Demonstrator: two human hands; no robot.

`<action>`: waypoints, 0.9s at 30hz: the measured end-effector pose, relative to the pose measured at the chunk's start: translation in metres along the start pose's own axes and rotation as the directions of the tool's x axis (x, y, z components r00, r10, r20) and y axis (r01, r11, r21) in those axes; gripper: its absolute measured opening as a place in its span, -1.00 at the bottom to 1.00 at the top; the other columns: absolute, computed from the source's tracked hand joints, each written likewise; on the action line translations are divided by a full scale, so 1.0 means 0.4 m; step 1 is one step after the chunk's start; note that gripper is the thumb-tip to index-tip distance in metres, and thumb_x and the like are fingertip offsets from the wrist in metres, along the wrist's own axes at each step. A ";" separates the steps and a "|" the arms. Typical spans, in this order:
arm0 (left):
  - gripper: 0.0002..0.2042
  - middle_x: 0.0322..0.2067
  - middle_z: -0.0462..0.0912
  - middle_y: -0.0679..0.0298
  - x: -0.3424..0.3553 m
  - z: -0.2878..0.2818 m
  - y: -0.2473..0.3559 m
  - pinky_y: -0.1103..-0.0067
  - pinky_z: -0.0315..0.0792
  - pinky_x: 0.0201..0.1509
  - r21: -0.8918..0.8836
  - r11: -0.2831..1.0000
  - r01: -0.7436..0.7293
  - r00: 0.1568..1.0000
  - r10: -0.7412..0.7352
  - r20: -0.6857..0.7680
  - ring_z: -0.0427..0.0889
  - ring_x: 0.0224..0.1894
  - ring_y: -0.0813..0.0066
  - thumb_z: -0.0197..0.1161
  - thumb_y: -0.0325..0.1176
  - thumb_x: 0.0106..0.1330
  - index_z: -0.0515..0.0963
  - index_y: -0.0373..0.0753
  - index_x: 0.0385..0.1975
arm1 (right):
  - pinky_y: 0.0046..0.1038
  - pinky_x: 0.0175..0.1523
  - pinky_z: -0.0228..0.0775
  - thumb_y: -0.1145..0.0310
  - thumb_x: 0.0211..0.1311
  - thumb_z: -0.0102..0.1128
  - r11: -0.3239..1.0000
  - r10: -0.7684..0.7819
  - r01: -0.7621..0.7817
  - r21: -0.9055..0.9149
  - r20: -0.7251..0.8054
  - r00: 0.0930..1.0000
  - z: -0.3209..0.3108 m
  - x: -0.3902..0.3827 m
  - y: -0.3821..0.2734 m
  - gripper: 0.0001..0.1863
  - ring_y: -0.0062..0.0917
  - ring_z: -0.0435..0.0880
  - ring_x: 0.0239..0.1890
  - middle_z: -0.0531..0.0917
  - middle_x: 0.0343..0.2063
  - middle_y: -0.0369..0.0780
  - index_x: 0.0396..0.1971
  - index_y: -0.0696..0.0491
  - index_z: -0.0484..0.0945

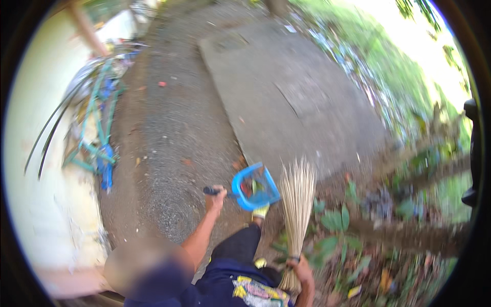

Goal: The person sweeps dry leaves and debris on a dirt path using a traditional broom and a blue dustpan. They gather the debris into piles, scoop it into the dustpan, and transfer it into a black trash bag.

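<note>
They wear a navy shirt [220, 285], seemingly black trousers [238, 243].

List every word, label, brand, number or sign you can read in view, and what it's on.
None can be read.
Dark shirt: colourful print on it, too blurred to read.
Blue dustpan: no lettering visible.
Straw broom: no lettering visible.
Clutter along the wall: too blurred to tell whether anything is printed on it.

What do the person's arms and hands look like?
The left hand and right hand are bare, with no gloves to be seen. The forearms look bare too. The person wears a dark blue shirt with a colourful print. Fingernails are too blurry to make out.
</note>
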State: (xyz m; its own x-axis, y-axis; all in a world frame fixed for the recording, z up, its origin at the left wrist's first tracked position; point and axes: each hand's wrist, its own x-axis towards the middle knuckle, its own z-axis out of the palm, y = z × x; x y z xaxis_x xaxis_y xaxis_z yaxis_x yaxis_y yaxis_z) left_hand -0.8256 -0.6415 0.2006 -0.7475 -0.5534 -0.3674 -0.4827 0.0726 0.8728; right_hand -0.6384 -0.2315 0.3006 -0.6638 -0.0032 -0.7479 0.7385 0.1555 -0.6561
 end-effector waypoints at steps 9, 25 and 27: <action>-0.74 -0.26 0.71 0.33 0.415 0.428 -0.018 0.48 0.49 0.03 0.097 0.966 -0.239 0.949 0.212 0.233 0.65 -0.17 0.50 0.41 -0.37 0.15 0.68 -0.22 -0.15 | -0.40 -0.16 0.48 0.33 0.11 0.32 0.986 0.161 -0.133 0.101 -0.364 0.917 -0.210 0.286 -0.182 -0.62 -0.50 0.60 -0.31 0.58 -0.36 -0.24 -0.10 0.13 0.45; -0.79 -0.31 0.69 0.37 0.501 0.721 0.063 0.53 0.51 -0.08 0.157 0.849 -0.504 0.804 0.396 0.443 0.64 -0.25 0.59 0.37 -0.36 0.13 0.65 -0.18 -0.22 | -0.38 -0.34 0.55 0.37 0.15 0.31 0.928 0.301 -0.290 0.233 -0.013 0.954 -0.232 0.400 -0.321 -0.42 -0.47 0.65 -0.50 0.57 -0.34 -0.21 0.17 0.16 0.37; -0.76 -0.16 0.72 0.28 0.532 0.694 0.012 0.50 0.51 0.05 0.179 0.874 -0.452 0.838 0.346 0.423 0.66 -0.12 0.50 0.37 -0.33 0.15 0.64 -0.19 -0.19 | -0.37 -0.37 0.56 0.40 0.14 0.30 0.913 0.355 -0.334 0.235 -0.049 0.934 -0.277 0.342 -0.374 -0.41 -0.47 0.65 -0.51 0.57 -0.34 -0.21 0.19 0.16 0.36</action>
State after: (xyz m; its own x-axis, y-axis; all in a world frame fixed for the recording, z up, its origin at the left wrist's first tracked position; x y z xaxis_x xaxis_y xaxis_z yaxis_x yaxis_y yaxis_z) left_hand -1.1139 -0.5285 0.0375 -0.9861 -0.0877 -0.1414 -0.1660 0.4624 0.8710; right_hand -0.8527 -0.1458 0.3076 -0.3635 0.1010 -0.9261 0.9238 -0.0891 -0.3724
